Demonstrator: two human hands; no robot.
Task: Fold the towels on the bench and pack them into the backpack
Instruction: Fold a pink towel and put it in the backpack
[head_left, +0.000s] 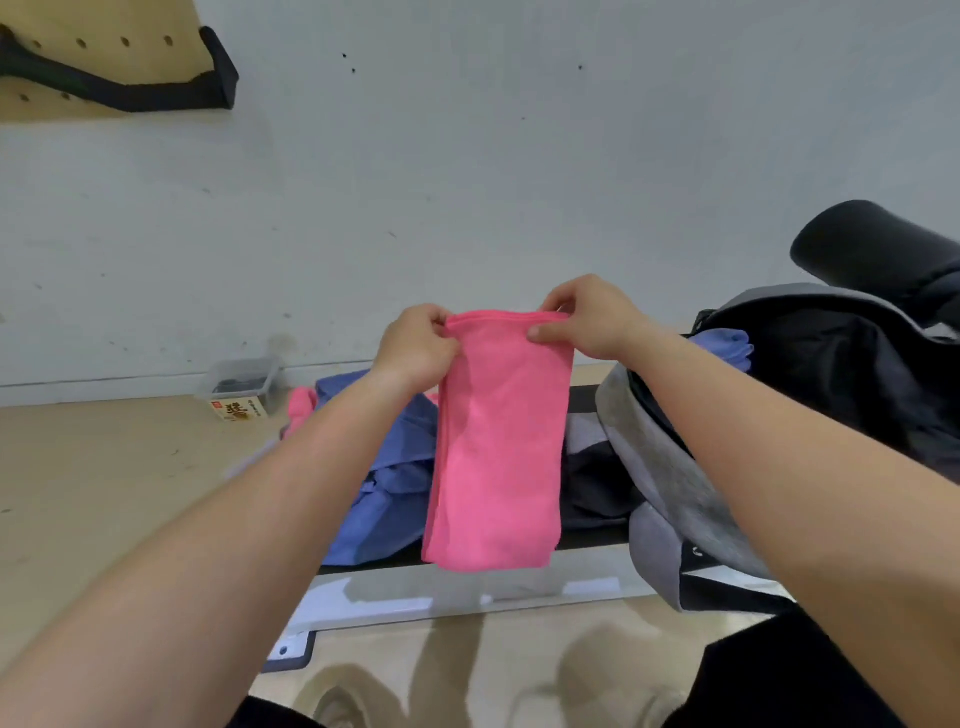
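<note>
A pink towel (498, 447), folded into a long narrow strip, hangs in the air above the bench (467, 587). My left hand (415, 348) pinches its top left corner and my right hand (592, 317) pinches its top right corner. Behind it on the bench lies a heap of blue towels (389, 467) with another pink towel (300, 408) at its far end. The grey and black backpack (810, 395) stands open at the right end of the bench, with a folded blue towel (724, 345) showing inside its mouth.
A clear plastic box (244, 379) and a small carton (238, 410) sit on the wooden floor by the white wall. A black padded seat back (878, 249) rises behind the backpack. A pegboard with a black holder (130, 78) hangs at the upper left.
</note>
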